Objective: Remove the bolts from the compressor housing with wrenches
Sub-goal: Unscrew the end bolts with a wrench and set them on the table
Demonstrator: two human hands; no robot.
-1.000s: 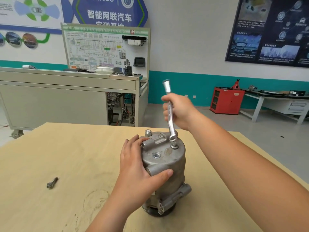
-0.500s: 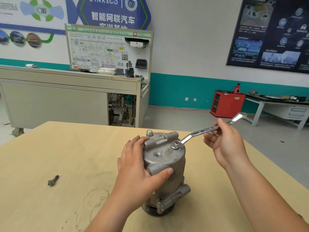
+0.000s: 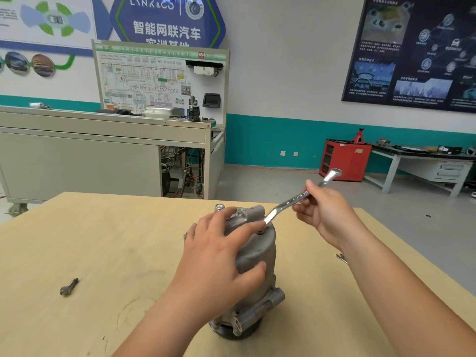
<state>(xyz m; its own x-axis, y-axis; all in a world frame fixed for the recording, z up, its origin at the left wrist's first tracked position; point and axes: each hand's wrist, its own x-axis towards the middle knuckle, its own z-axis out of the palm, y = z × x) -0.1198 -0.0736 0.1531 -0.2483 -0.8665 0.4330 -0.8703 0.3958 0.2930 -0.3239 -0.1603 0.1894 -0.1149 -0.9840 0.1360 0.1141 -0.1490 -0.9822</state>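
Note:
A grey compressor housing stands upright on the wooden table. My left hand wraps its top and near side, index finger stretched across the upper face and thumb on the front. My right hand holds the shaft of a silver ring wrench. The wrench's lower end sits at a bolt on the housing's top right, its handle slanting up to the right. Another bolt head shows at the far top edge. A loose bolt lies on the table to the left.
A second wrench's tip peeks out from behind my right forearm on the table. Beyond the table stand a grey training bench, a red cabinet and a work desk at the right.
The wrench handle swung from pointing up and away round to the right. My left hand has shifted higher over the housing's top, its index finger now reaching toward the wrench head.

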